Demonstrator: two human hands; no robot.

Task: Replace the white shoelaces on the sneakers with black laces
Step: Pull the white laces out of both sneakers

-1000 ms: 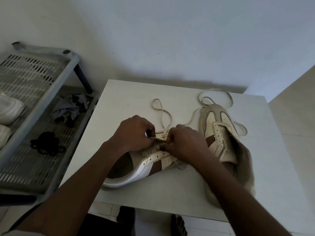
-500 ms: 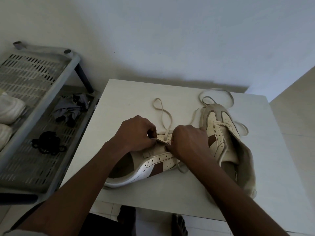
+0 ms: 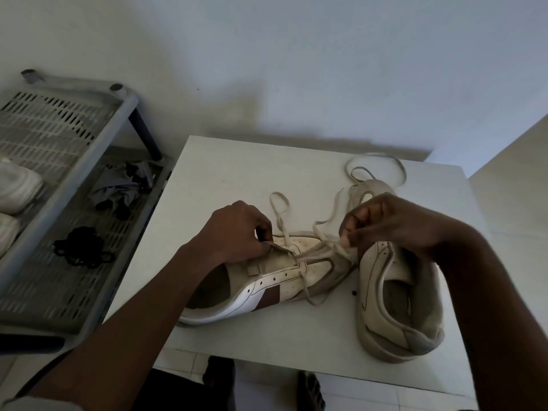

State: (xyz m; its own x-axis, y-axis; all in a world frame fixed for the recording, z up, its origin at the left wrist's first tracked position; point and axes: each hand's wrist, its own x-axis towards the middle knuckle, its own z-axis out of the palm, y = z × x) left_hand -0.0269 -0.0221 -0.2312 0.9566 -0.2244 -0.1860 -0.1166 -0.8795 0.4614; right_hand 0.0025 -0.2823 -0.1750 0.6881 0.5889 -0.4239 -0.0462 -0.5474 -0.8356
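Light and limp, the white lace (image 3: 318, 252) seems best pinched near its eyelets, as the right hand (image 3: 382, 223) does while the left hand (image 3: 237, 229) grips the sneaker (image 3: 267, 289).

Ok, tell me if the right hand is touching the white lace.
Touching: head view shows the right hand pinching the white lace above the sneaker.

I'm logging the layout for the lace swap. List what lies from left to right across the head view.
White shoes on the rack → black laces → left hand → right hand, pinching the white lace. The striped sneaker and second sneaker overlap the hands, so are omitted.
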